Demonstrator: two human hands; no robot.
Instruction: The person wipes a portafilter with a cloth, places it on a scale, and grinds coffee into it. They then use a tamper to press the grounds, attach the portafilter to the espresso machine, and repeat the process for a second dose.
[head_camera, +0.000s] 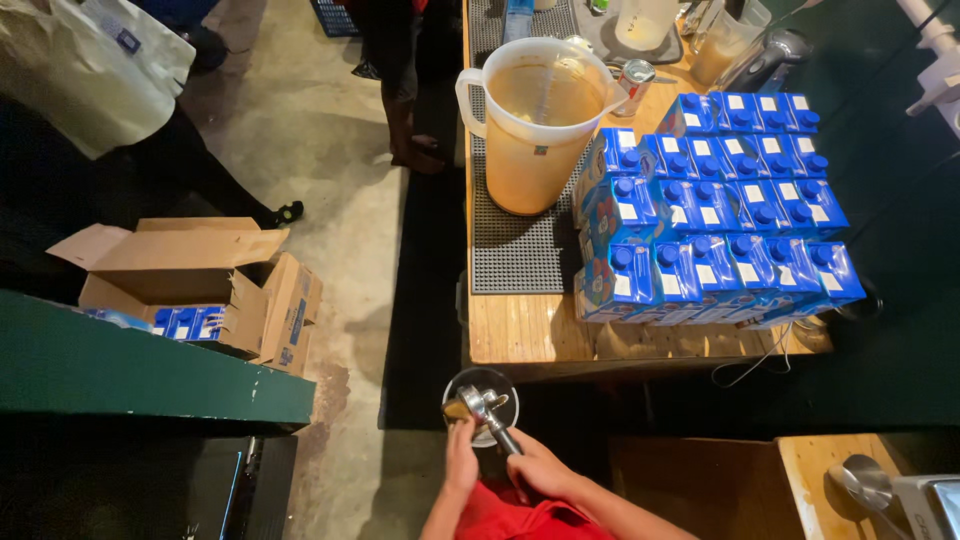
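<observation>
Right hand (540, 468) closed around the dark handle of a metal portafilter (484, 406), grip firm. Left hand (461, 455) raised to the portafilter's round basket, fingers pinched at its rim; whether anything was pinched there could not be told. Portafilter held in the air over a small round clear-rimmed container (482, 395), just below the near edge of the wooden table (520, 335). Something brownish seen inside the basket or the container, too small to name. Judged mid-step: portafilter out and in hand, its basket being worked, nothing yet set down.

On the table, a block of blue cartons with blue screw caps (715, 235) packed in rows toward the right edge, near side. Beside them, toward the left edge, a large cream plastic pitcher of tan liquid (535, 125) on a grey rubber bar mat (520, 240). More jugs and a tin at the far edge. On the concrete floor (340, 150), an open cardboard box (190, 285) with more blue cartons, left of a green ledge (130, 375). Another person's legs (405, 90) near the far left corner of the table.
</observation>
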